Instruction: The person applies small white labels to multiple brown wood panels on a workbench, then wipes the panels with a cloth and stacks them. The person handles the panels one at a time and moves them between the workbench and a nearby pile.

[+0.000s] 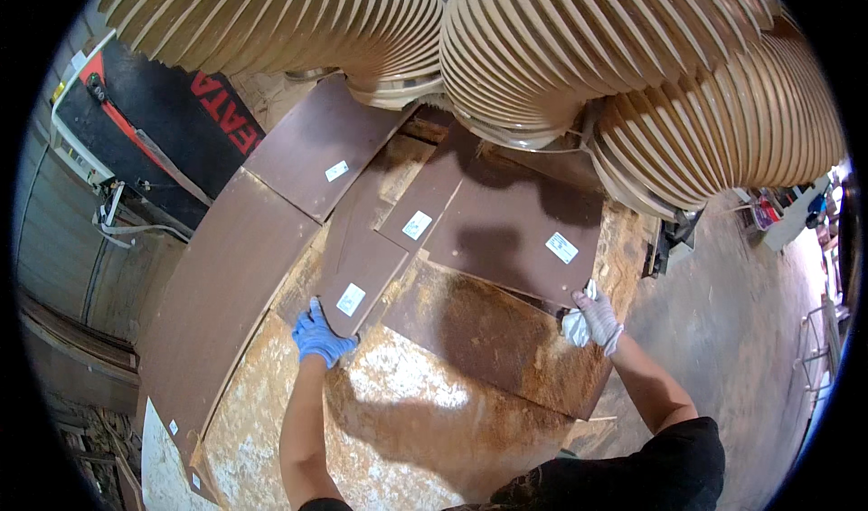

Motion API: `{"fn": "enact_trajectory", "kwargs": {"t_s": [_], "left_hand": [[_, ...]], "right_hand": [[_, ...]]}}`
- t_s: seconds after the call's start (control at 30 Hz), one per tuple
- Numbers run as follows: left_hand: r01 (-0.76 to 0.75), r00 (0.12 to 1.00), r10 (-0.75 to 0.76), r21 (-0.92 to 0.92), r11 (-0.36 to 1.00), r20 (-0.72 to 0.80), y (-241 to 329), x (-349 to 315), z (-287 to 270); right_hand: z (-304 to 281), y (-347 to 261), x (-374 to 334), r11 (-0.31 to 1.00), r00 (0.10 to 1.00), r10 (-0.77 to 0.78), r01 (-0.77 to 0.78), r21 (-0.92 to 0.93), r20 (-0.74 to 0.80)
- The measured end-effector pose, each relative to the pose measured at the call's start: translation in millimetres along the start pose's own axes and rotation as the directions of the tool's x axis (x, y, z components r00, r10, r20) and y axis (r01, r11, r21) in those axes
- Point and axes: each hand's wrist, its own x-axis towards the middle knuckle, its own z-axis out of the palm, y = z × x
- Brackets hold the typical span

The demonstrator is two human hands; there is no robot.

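My left hand (pixel 323 336), in a blue glove, is at the near end of a narrow brown panel (pixel 372 262) with a white label. Its fingers and thumb are spread around that end. In a pale glove, my right hand (pixel 599 321) is closed by the near right corner of a wider brown panel (pixel 515 231), also labelled. A crumpled white piece, like cloth (pixel 575 328), is bunched in its fingers; part of it is hidden. Between the two panels lies a smaller labelled brown strip (pixel 423 205). Sawdust covers the board (pixel 407 366) beneath.
Thick ribbed hoses (pixel 542 50) hang over the far side. Long curved brown panels (pixel 226 285) line the left edge. A dusty brown sheet (pixel 488 330) lies below the wide panel. A black machine cover (pixel 154 122) stands far left, and concrete floor (pixel 705 330) shows at right.
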Motion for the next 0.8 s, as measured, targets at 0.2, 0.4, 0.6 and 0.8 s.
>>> {"fn": "enact_trajectory", "kwargs": {"t_s": [0.2, 0.4, 0.6, 0.8], "left_hand": [[0.066, 0.997, -0.065, 0.021, 0.998, -0.031, -1, -93, 44], [0.118, 0.993, -0.118, 0.013, 0.993, 0.001, -37, -222, 82], [-0.217, 0.967, 0.185, -0.188, 0.958, -0.173, -20, -198, 49], [-0.377, 0.916, 0.373, 0.001, 0.926, -0.147, 120, 26, -8]], "right_hand": [[3, 12, -15, 0.977, 0.987, -0.145, 0.154, -0.145, 0.066], [-11, 1, -10, 0.999, 0.996, 0.034, -0.036, 0.021, 0.078], [-7, 14, -3, 0.941, 0.98, 0.192, -0.168, 0.294, -0.053], [-26, 6, -35, 0.945, 0.986, 0.161, -0.142, 0.296, -0.042]]}}
